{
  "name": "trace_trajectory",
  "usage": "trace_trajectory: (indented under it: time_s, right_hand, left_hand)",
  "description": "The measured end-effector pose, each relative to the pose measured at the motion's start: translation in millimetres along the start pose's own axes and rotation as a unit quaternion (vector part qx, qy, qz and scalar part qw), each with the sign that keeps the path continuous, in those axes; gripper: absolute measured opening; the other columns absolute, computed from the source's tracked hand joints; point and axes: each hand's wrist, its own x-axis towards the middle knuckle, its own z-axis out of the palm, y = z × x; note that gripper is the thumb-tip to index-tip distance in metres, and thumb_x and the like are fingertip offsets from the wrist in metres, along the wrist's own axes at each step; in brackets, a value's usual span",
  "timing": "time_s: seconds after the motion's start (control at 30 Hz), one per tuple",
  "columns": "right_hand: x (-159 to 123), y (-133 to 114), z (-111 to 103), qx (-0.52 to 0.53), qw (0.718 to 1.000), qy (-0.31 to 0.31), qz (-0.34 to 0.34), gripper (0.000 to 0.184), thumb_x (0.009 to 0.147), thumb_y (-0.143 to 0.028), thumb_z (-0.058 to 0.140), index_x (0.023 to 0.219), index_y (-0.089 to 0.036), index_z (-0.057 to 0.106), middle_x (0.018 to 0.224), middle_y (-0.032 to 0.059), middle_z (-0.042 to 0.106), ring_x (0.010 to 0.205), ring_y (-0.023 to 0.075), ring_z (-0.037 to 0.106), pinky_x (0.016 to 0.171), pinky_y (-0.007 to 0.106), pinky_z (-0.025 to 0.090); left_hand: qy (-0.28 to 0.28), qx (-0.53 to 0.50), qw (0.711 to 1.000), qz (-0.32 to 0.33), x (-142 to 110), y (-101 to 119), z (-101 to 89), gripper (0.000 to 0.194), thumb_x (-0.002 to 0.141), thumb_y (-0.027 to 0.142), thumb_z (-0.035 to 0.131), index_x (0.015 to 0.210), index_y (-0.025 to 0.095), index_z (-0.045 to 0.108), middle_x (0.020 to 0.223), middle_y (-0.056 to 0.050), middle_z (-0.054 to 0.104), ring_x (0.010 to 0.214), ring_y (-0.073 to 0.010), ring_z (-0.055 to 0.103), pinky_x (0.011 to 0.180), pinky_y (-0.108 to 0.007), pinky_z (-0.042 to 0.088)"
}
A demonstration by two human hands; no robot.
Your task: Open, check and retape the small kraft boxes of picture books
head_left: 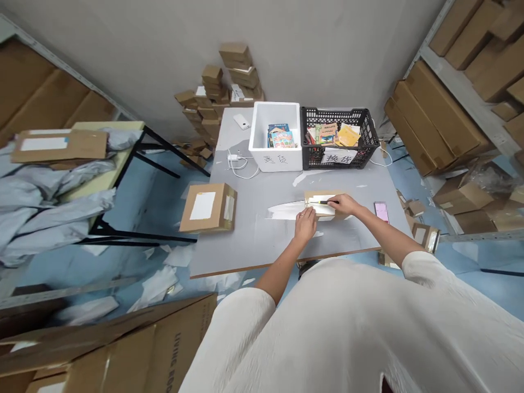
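A small cardboard box (336,211) lies on the grey table (254,240), near the edge closest to the person, with a white label (318,209) on its upper face. The right hand (345,204) pinches a slim black-and-yellow tool (323,202) over the label; its exact kind is too small to tell. The left hand (306,222) rests against the box's left near corner; whether its fingers grip or only press, I cannot tell. Torn white paper (282,211) extends leftward from the box. A phone with a pink screen (381,212) lies right of it, and a larger labelled carton (208,207) stands at the table's left edge. Behind, a white bin (295,161) and a black plastic crate (360,158) stand side by side, both holding books. Brown boxes (241,73) are stacked beyond, before the wall.
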Motion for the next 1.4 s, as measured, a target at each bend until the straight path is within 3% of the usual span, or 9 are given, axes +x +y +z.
trace_trajectory:
  time_s: [0.27, 0.43, 0.67, 0.9, 1.1, 1.4]
  right_hand:
    - [21, -13, -6, -0.077, 0.997, -0.031, -0.009, 0.042, 0.107, -0.051, 0.054, 0.122, -0.029, 0.087, 0.124, 0.0069, 0.084, 0.111, 0.0316, 0.076, 0.092, 0.036, 0.053]
    - [27, -15, -12, -0.073, 0.996, -0.042, -0.004, 0.043, 0.103, -0.059, 0.061, 0.118, -0.030, 0.088, 0.116, 0.0072, 0.086, 0.109, 0.0322, 0.076, 0.091, 0.036, 0.053]
    - [33, -16, -13, -0.076, 0.996, -0.056, -0.011, 0.039, 0.102, -0.054, 0.062, 0.118, -0.030, 0.088, 0.121, 0.0075, 0.085, 0.105, 0.0318, 0.076, 0.089, 0.037, 0.053]
    - [25, -1, -21, -0.121, 0.990, -0.065, 0.019, 0.037, 0.103, -0.050, 0.060, 0.113, -0.029, 0.088, 0.106, 0.0081, 0.086, 0.098, 0.0289, 0.074, 0.081, 0.034, 0.049]
    - [21, 11, -24, -0.093, 0.994, -0.045, 0.033, 0.036, 0.096, -0.058, 0.067, 0.098, -0.029, 0.088, 0.090, 0.0093, 0.084, 0.093, 0.0297, 0.072, 0.079, 0.035, 0.047]
    - [12, 31, -32, -0.126, 0.989, -0.055, 0.057, 0.031, 0.094, -0.052, 0.067, 0.086, -0.029, 0.087, 0.088, 0.0113, 0.081, 0.088, 0.0311, 0.071, 0.075, 0.038, 0.047]
  left_hand:
    - [0.009, -0.039, 0.999, 0.000, 4, 0, 0.4, 0.062, 0.096, 0.014, 0.052, 0.157, 0.021, 0.058, 0.166, -0.015, 0.057, 0.159, -0.0315, 0.046, 0.130, -0.052, 0.033]
    - [0.005, -0.047, 0.999, 0.005, 3, 0, -2.9, 0.064, 0.095, 0.013, 0.054, 0.159, 0.022, 0.057, 0.166, -0.015, 0.057, 0.158, -0.0321, 0.046, 0.130, -0.053, 0.033]
    - [0.010, -0.040, 0.999, 0.015, 1, -1, -4.3, 0.064, 0.095, 0.012, 0.055, 0.158, 0.022, 0.057, 0.166, -0.015, 0.057, 0.157, -0.0329, 0.048, 0.129, -0.053, 0.034]
    - [0.006, -0.016, 1.000, 0.009, -1, 2, -6.1, 0.065, 0.097, 0.014, 0.053, 0.161, 0.023, 0.053, 0.167, -0.015, 0.056, 0.157, -0.0332, 0.048, 0.127, -0.052, 0.035]
    - [0.022, -0.018, 1.000, 0.004, 1, 3, -4.5, 0.060, 0.101, 0.020, 0.054, 0.160, 0.025, 0.055, 0.161, -0.018, 0.060, 0.151, -0.0375, 0.053, 0.124, -0.055, 0.036]
    - [-0.003, 0.053, 0.998, -0.014, 5, 9, -6.2, 0.059, 0.104, 0.021, 0.047, 0.162, 0.019, 0.054, 0.154, -0.021, 0.062, 0.144, -0.0379, 0.053, 0.120, -0.055, 0.037]
